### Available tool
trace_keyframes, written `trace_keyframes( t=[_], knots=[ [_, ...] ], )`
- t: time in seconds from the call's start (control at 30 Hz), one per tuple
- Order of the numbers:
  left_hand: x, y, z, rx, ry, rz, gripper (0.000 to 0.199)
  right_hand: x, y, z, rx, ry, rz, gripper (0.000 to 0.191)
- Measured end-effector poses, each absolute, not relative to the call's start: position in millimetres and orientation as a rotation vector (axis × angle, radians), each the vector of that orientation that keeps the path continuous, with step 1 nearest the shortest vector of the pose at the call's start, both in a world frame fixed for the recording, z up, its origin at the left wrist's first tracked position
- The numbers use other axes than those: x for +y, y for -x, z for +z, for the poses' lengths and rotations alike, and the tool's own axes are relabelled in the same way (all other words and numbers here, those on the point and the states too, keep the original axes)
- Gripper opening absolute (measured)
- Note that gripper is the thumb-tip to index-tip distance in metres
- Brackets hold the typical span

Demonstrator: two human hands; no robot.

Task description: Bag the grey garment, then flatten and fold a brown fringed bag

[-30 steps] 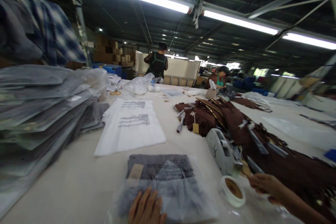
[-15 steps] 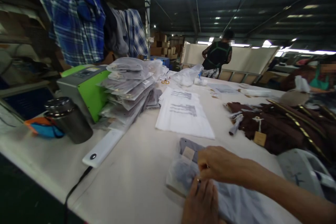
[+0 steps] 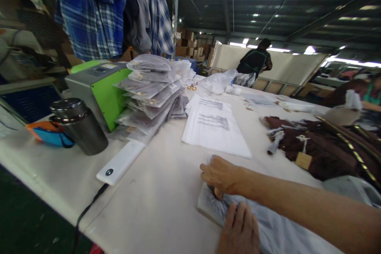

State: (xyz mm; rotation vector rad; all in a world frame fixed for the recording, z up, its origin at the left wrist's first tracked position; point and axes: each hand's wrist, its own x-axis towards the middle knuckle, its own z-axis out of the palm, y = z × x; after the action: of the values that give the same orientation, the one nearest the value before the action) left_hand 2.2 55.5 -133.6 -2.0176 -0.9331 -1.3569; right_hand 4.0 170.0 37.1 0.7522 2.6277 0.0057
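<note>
A grey garment in a clear plastic bag (image 3: 276,234) lies at the near edge of the white table (image 3: 166,206). My right hand (image 3: 222,176) reaches across from the right, its fingers curled over the bag's left end. Just behind it, my left hand (image 3: 239,230) rests flat on top of the bag, fingers together. A pile of printed white bags (image 3: 214,127) lies beyond my hands.
To the left stand a stack of bagged garments (image 3: 151,87), a green machine (image 3: 98,83), a steel tumbler (image 3: 79,127) and a flat white device (image 3: 120,162) with a cable. Brown garments with tags (image 3: 321,147) lie on the right. A person (image 3: 254,63) stands at the far end.
My view has swung left. My right hand left the tape roll at the right, crossed to the bag's left end and has now dropped onto it. My left hand stays on the bag.
</note>
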Motion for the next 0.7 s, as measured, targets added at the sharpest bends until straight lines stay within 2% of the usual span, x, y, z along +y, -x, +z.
trace_keyframes(
  t=[0.1,0.2,0.33,0.47,0.57,0.7],
  knots=[
    [55.1,-0.4,-131.4,-0.933,2.03,-1.312,0.025,192.8,-29.8,42.2,2.728,-0.924,0.037,0.057],
    [57.0,0.3,-131.1,-0.926,2.045,-1.328,0.026,213.9,-61.9,47.8,2.771,-1.278,0.039,0.068],
    [62.7,-4.0,-142.8,-0.886,2.008,-1.396,0.029,208.5,-71.4,37.2,2.826,-1.64,-0.056,0.064],
    [65.4,-7.3,-159.7,-0.854,2.061,-1.311,0.03,176.3,-36.7,-2.3,2.982,-1.516,-0.257,0.06],
    [64.4,-2.7,-156.1,-0.861,2.129,-1.312,0.046,172.4,-20.9,-26.1,3.049,-1.52,-0.341,0.052],
    [67.3,6.3,-133.9,-0.876,2.113,-1.407,0.064,201.8,-39.6,-26.8,3.052,-1.9,-0.346,0.044]
  ],
)
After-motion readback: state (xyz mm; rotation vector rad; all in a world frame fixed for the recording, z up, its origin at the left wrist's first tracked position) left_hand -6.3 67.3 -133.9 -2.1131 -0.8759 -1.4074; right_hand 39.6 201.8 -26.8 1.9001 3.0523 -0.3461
